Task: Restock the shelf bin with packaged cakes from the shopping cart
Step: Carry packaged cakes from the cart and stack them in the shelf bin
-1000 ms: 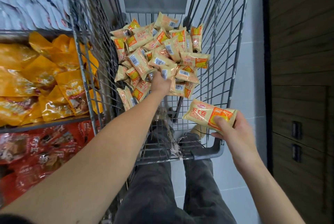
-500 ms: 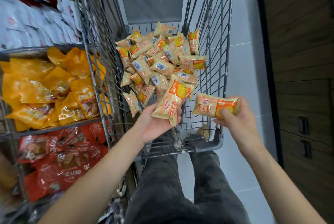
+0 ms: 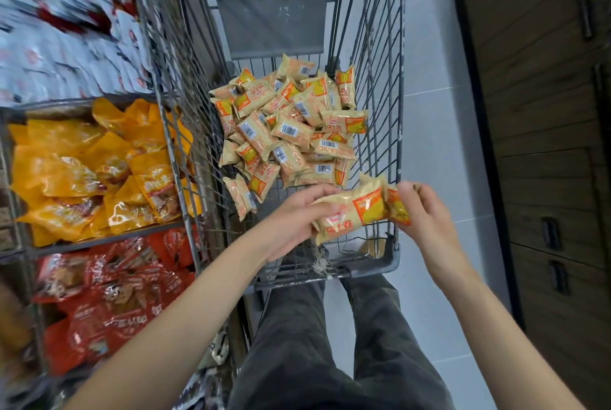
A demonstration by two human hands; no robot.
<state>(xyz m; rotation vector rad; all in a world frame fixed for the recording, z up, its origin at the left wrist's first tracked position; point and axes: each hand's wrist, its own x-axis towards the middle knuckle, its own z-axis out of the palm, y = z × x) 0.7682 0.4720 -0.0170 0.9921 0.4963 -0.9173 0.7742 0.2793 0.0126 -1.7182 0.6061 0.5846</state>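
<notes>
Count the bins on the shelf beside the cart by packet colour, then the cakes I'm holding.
White packets: 1 bin
Yellow packets: 1 bin
Red packets: 1 bin
Held cakes: 2, one in the left hand, one in the right hand
Total: 3 bins, 2 cakes

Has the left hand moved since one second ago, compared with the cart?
Yes. The left hand was down in the cake pile; now it is drawn back toward the cart's near rim, gripping a cake pack.

Both arms reach forward, left hand (image 3: 299,221) and right hand (image 3: 425,211) close together, fingers curled, gripping.
</notes>
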